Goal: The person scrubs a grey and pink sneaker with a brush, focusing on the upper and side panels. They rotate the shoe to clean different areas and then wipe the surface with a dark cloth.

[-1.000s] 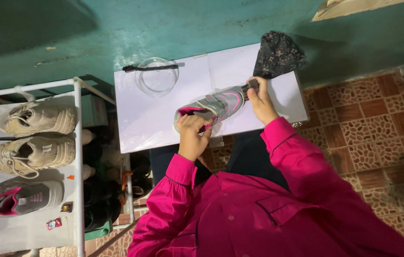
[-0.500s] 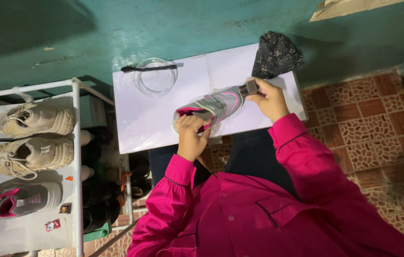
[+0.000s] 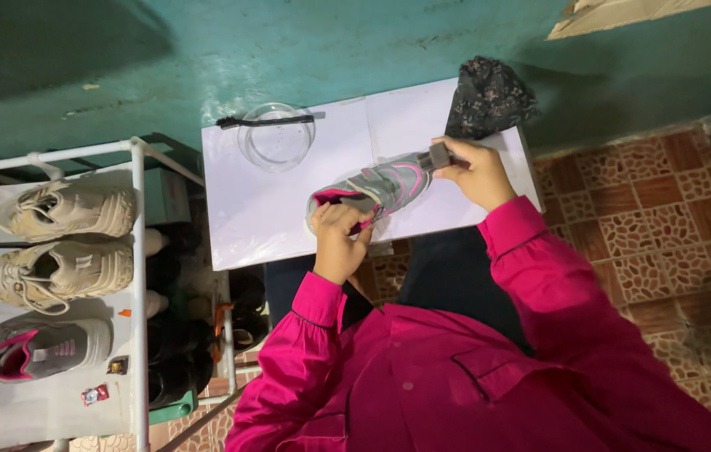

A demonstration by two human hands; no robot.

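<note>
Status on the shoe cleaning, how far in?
Done: can't tell; no clearly cleaned area shows on the grey-pink shoe. In hand: left hand grips its heel, right hand presses a small dark brush to the toe. Left: matching shoe sits on the rack; glass bowl and long brush untouched.

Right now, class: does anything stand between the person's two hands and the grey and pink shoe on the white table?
Nothing visible does. The left hand grips the shoe at its heel opening, and the right hand presses a small dark brush against its toe.
</note>
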